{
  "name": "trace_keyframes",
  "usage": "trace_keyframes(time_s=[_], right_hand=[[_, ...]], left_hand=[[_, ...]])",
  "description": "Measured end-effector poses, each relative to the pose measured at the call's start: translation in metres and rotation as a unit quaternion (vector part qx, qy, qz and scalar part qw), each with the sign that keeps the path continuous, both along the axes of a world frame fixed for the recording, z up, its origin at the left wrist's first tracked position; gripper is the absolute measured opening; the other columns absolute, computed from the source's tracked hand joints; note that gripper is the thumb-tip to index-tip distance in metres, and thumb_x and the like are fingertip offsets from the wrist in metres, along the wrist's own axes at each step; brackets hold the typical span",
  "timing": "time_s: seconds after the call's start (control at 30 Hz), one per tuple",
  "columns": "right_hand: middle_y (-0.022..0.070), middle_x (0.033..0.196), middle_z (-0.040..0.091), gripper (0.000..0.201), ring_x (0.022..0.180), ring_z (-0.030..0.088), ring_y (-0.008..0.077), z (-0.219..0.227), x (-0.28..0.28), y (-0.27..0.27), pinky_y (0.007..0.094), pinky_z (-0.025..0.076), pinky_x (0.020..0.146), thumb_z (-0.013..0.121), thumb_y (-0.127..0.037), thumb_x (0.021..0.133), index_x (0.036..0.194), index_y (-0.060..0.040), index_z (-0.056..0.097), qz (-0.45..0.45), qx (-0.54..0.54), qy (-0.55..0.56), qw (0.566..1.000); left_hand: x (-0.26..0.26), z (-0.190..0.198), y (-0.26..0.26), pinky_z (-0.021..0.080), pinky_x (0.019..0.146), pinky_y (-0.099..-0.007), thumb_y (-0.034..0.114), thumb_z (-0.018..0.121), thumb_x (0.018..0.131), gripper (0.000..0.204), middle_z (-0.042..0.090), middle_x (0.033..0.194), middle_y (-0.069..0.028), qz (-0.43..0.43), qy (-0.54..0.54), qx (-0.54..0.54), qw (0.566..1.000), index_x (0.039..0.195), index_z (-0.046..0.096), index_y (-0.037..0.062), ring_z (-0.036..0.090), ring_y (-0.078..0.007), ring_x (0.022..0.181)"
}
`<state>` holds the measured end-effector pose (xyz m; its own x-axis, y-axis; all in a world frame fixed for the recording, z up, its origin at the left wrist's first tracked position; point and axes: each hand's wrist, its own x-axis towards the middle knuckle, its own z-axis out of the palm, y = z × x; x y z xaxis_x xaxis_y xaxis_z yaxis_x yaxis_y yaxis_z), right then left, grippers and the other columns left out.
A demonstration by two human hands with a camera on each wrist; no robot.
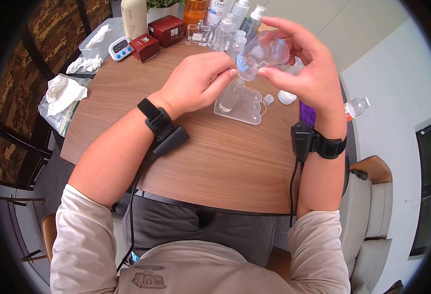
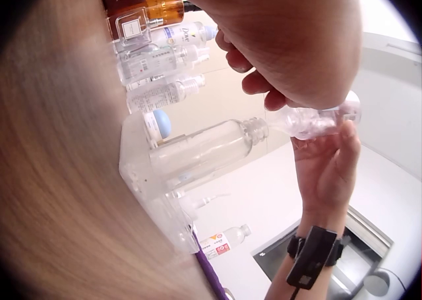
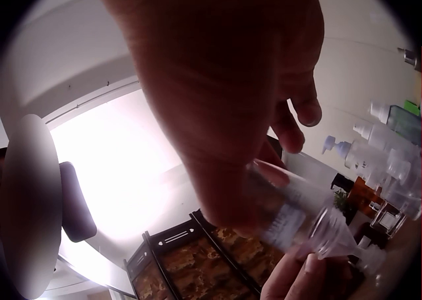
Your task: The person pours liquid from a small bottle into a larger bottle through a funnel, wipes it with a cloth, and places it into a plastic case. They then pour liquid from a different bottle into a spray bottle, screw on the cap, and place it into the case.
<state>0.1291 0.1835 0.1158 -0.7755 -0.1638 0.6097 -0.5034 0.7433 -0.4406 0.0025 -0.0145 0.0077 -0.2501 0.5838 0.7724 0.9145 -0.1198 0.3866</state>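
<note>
My right hand (image 1: 312, 66) grips a clear plastic bottle (image 1: 269, 49) with pale blue print, tilted with its mouth down to the left. That mouth sits in a small clear funnel (image 3: 341, 239). My left hand (image 1: 194, 81) pinches the funnel's rim between thumb and fingers. Below, a clear bottle (image 2: 204, 147) stands upright with some clear liquid in it, and the funnel's narrow end is at its neck. This lower bottle stands on a translucent plastic tray (image 1: 247, 115). My left palm hides part of the funnel in the left wrist view.
A small cap (image 1: 268, 99) and a white lid (image 1: 287, 97) lie right of the tray, near a purple cloth (image 1: 307, 113). Behind stand several pump and spray bottles, red boxes (image 1: 166, 30) and a digital timer (image 1: 120, 49). Crumpled tissues (image 1: 66, 93) lie at the left edge.
</note>
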Motion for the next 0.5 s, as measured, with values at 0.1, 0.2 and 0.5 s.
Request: trace_keyframes(time_s=[0.1,0.2,0.5], right_hand=[[-0.0033,0.100,0.069,0.068,0.075,0.044,0.0090,0.0009,-0.0006,-0.0017,0.0239,0.044,0.068,0.088,-0.015,0.073,0.138,-0.0182,0.070,0.005,0.002,0.010,1.000],[-0.0036,0.100,0.070,0.068,0.074,0.044,0.0092,0.0005,-0.0009,-0.0028,0.0241,0.044,0.068,0.087,-0.014,0.073,0.138,-0.0180,0.070,0.005,0.002,0.015,1.000],[-0.0039,0.100,0.069,0.071,0.074,0.042,0.0087,-0.0024,-0.0027,-0.0024,0.0235,0.043,0.068,0.086,-0.011,0.071,0.139,-0.0198,0.069,0.009,-0.020,0.015,1.000]], left_hand=[[-0.0005,-0.0004,0.0003,0.046,0.068,-0.0415,0.010,0.062,0.102,0.010,0.057,0.080,-0.0146,0.000,-0.002,0.000,1.000,0.101,0.066,0.0015,0.056,-0.0339,0.073],[-0.0004,-0.0005,0.0007,0.045,0.068,-0.0413,0.011,0.062,0.102,0.010,0.057,0.080,-0.0146,-0.003,-0.001,0.003,1.000,0.101,0.066,0.0016,0.056,-0.0337,0.073],[-0.0011,-0.0015,0.0006,0.045,0.067,-0.0408,0.011,0.062,0.102,0.010,0.057,0.080,-0.0139,-0.002,0.002,0.003,1.000,0.103,0.066,0.0018,0.055,-0.0326,0.072]])
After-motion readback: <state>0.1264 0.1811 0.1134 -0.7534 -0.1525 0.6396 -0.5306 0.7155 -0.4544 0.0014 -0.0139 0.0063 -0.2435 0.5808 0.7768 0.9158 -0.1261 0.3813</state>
